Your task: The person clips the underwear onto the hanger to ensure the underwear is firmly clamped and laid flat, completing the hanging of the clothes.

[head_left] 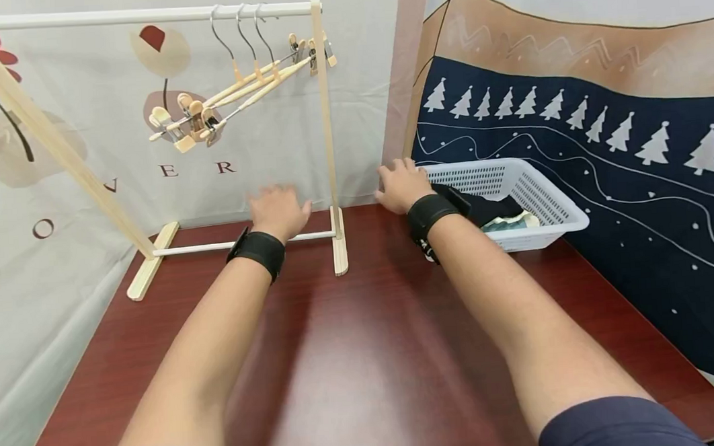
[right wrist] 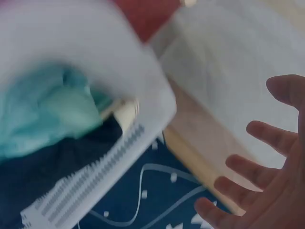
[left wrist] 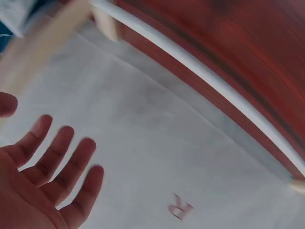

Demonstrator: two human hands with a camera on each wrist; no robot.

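Left hand (head_left: 279, 210) and right hand (head_left: 401, 183) (both spread, empty) near white basket (head_left: 550, 203).

Glossy dark red wood-look table (head_left: 364, 357), pale matt wooden rack (head_left: 327, 150), wooden hangers (head_left: 247, 87) with metal hooks, white perforated plastic basket (head_left: 550, 203), cloth backdrops (head_left: 569, 117)

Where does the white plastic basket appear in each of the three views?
Head: white basket at centre right on the table, just right of the right hand.
Left wrist: not in view.
Right wrist: blurred, filling the left half, clothes inside.
Shared landmark: navy tree-patterned cloth.
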